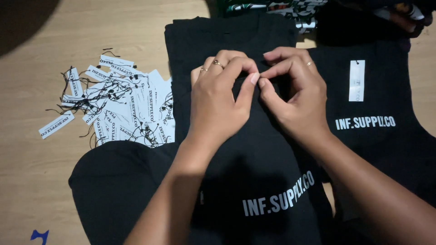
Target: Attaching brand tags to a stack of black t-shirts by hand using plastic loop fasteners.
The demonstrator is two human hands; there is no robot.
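Both the left hand (218,106) and the right hand (293,95) pinch shut with thumb and fingertips on the neck area of a black T-shirt (254,181) spread on the wooden counter (27,172), beside a heap of white paper tags (122,106) and another tagged black shirt (386,90).

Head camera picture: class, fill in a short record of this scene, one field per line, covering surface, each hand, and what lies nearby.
Surface: pale wooden floor
Left hand: fingertips pinched at the neck of the black shirt, rings on two fingers
Right hand: pinching the same spot, fingertips meeting the left's, one ring
Left of shirt: pile of white paper tags with black strings
Right of shirt: second black shirt with one white tag attached
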